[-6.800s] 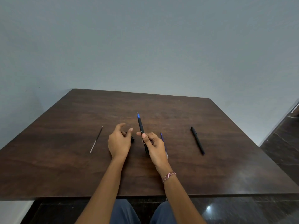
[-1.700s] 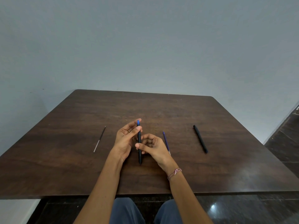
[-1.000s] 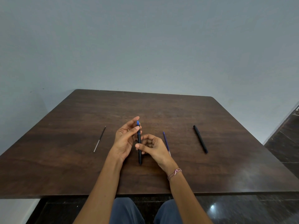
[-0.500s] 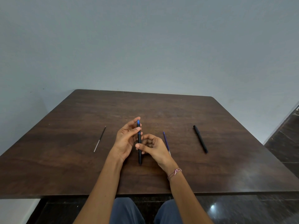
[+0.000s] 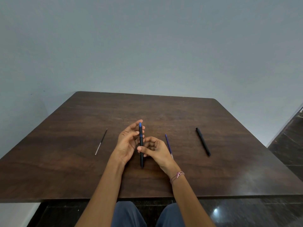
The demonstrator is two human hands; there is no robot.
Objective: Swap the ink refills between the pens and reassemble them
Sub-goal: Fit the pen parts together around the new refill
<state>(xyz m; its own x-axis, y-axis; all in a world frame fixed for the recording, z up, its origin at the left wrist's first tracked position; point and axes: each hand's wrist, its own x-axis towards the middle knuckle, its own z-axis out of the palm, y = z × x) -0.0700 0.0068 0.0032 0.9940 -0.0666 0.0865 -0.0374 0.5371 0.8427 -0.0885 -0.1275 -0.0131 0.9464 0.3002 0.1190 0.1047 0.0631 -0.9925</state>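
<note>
The right hand (image 5: 155,149) has its grip closed on the black pen with the blue tip (image 5: 141,145), thumb across the barrel and fingers curled behind it, near the pen's middle. The left hand (image 5: 127,143) pinches the pen's upper part, just under the blue end, thumb and fingertips meeting on the barrel, palm turned toward the pen. The pen stands nearly upright, its lower end at or just above the tabletop (image 5: 164,112); I cannot tell if it touches. Both forearms reach in from the near edge, and a bracelet (image 5: 177,176) circles the right wrist. Right of the pen lies a blue refill (image 5: 168,145), and farther right a second black pen (image 5: 203,141). Well left of the pen lies a thin dark refill (image 5: 101,141).
</note>
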